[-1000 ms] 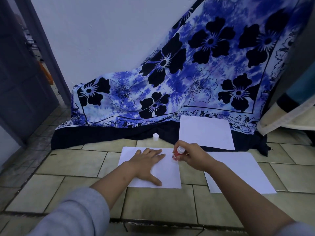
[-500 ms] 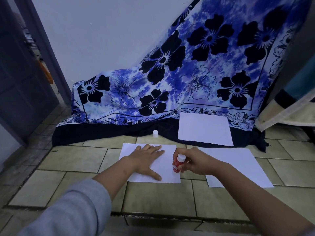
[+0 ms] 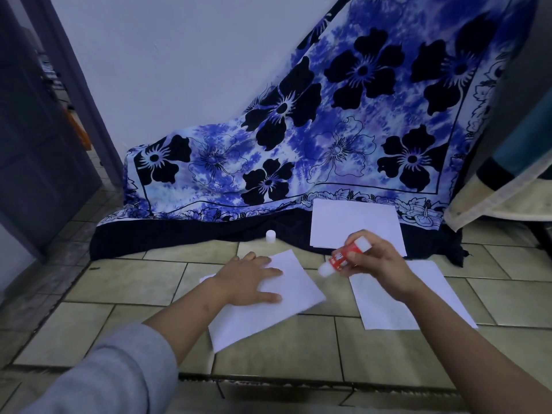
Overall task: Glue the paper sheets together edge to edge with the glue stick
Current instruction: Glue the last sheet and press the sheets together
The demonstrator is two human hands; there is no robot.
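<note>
Glue stick (image 3: pixel 343 256), uncapped, is gripped in the curled fingers of the right hand (image 3: pixel 376 261), tip down beside the skewed sheet (image 3: pixel 286 312), which the left hand (image 3: pixel 251 279) presses with flat fingers. Best to pin it firmly and run thin, even glue along the edge facing the second sheet (image 3: pixel 385 306).

A: Anything unclear?
B: The label on the glue stick (image 3: pixel 343 259) is a blur, and the right hand (image 3: pixel 377 261) with its arm hides part of the right sheet (image 3: pixel 380 309).
A: The left sheet (image 3: pixel 268 321)?
B: Its far left part lies under the left hand (image 3: pixel 246 279).
</note>
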